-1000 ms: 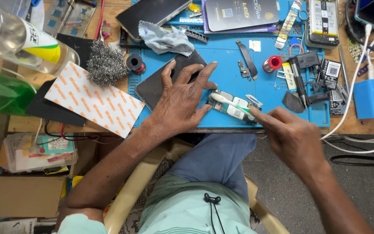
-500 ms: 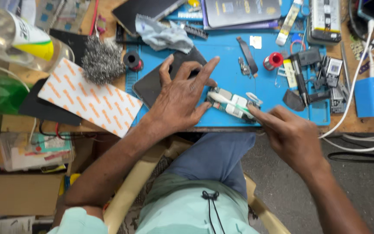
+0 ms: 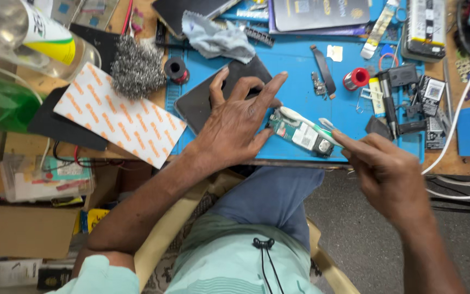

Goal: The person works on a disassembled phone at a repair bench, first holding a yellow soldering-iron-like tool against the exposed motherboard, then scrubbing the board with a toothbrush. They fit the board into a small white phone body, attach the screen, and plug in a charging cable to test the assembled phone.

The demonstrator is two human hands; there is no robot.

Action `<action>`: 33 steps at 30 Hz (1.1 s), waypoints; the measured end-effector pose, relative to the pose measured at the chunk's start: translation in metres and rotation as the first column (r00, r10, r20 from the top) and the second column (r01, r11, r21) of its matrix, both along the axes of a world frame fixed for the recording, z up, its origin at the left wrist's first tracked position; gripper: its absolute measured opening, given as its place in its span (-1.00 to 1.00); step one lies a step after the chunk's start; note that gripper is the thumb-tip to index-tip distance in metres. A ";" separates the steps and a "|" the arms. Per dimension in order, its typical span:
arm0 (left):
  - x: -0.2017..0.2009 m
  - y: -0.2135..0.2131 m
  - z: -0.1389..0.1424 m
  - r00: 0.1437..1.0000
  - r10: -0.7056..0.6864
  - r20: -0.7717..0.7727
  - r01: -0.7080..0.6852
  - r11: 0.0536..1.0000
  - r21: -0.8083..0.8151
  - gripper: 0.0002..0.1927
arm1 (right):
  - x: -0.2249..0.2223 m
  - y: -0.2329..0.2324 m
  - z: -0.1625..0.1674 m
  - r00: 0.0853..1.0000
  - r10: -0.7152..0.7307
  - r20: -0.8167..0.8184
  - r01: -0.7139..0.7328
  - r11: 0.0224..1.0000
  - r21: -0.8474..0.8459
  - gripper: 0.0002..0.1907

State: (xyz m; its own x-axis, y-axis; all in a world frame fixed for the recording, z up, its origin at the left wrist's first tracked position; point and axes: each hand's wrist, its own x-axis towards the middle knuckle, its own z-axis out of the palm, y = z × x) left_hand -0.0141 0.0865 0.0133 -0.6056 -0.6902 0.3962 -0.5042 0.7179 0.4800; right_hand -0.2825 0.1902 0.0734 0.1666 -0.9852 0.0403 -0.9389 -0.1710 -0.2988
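Just right of the frame's centre, our left hand lies flat and spread on the blue mat. Its palm and fingers press down on a dark phone, and its thumb side steadies a small green circuit board. Our right hand, lower right, is pinched narrowly around a white-and-green toothbrush, whose head lies across the top of the board.

We judge the step in hand to be brushing the board clean while it is pinned against the mat. The next move seems to call for short, light strokes, with the left hand holding firm so the board does not slide toward the near edge of the table, which it lies close to.

Around us, a red solder spool and small black parts sit at upper right. A steel wool wad and a grey cloth lie along the top, and a white card with orange marks lies at left.
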 end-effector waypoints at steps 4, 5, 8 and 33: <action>0.000 -0.001 -0.002 1.000 -0.014 0.001 0.014 0.999 0.031 0.02 | 0.004 -0.002 0.001 0.994 0.006 -0.111 0.002 0.997 0.072 -0.47; 0.000 -0.002 -0.002 1.000 -0.010 0.000 0.010 0.999 0.035 0.03 | 0.006 -0.003 0.002 0.995 0.007 -0.095 0.001 0.996 0.084 -0.47; -0.001 -0.003 -0.001 1.000 -0.003 0.016 0.002 1.000 0.031 0.03 | 0.007 -0.004 0.007 1.000 0.008 -0.026 -0.005 0.994 0.106 -0.47; -0.021 0.011 0.009 0.979 -0.116 -0.169 0.135 0.986 0.103 0.02 | -0.051 0.006 -0.040 0.975 -0.116 0.188 0.180 0.910 -0.374 -0.60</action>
State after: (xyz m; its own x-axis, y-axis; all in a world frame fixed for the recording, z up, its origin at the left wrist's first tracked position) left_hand -0.0355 0.0970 0.0222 -0.6244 -0.6587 0.4198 -0.3224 0.7069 0.6295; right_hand -0.3332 0.1966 0.0339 -0.0202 -0.8994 0.4366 -0.9086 -0.1658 -0.3834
